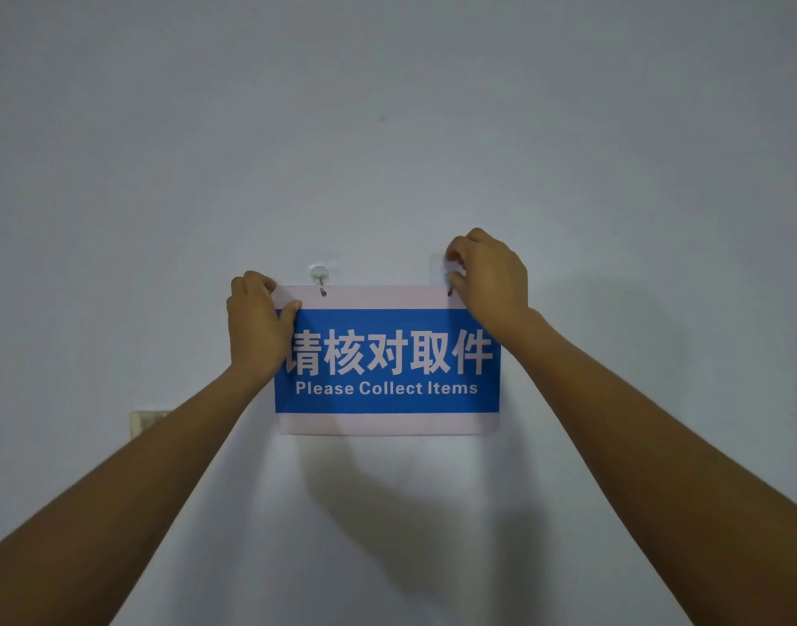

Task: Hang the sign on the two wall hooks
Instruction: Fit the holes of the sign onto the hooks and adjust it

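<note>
A blue and white sign [387,399] reading "Please Collect Items" lies flat against the pale wall. A clear left hook [319,275] passes through a hole near the sign's top edge. The clear right hook [437,264] is partly covered by fingers. My left hand [256,323] grips the sign's upper left corner, thumb on its front. My right hand [487,277] is at the upper right corner, fingertips pinched at the right hook and the sign's hole there; the corner itself is hidden.
The wall [387,128] is plain and bare above and around the sign. A pale switch plate [145,420] shows on the wall at lower left, partly behind my left forearm.
</note>
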### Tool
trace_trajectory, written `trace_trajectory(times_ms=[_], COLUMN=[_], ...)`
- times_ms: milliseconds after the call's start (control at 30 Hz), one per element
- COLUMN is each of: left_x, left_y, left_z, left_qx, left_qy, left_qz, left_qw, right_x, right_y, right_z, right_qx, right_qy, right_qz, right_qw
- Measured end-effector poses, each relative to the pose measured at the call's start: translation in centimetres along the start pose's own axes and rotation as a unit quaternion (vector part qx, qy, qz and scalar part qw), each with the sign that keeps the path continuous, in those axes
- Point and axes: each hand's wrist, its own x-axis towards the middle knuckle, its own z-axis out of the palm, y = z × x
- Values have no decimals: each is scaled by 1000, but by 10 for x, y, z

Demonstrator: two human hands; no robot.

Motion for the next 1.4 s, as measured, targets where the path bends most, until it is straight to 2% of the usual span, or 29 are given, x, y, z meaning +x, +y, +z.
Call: trace_trajectory(times_ms=[100,200,367,633,833,1000,1133,1233,1400], left_x=[-1,-5,-8,-11,-9,-8,-3,-6,-13], left_y=[1,1,2,9,12,20,21,20,21], left_z=[-3,-4,-3,2,6,8,5,5,-5], left_qx=[10,22,31,70,93,104,122,137,71], left_qy=[-8,-10,-1,35,43,19,3,-11,-17], left_qz=[0,9,12,19,98,147,167,157,115], left_qw=[1000,1000,999,997,990,983,978,978,991], right_x=[-19,-55,-77,-70,-71,-63,-49,-48,-50], right_y=[1,9,18,16,17,8,4,1,1], right_z=[-9,-4,11,13,21,19,21,22,13], right_qx=[46,35,15,-6,-30,-7,-72,-106,-101], right_qy=[53,105,33,51,33,45,18,-5,3], right_qz=[5,44,70,48,29,26,2,-7,30], right_qw=[998,993,997,998,999,999,997,994,994])
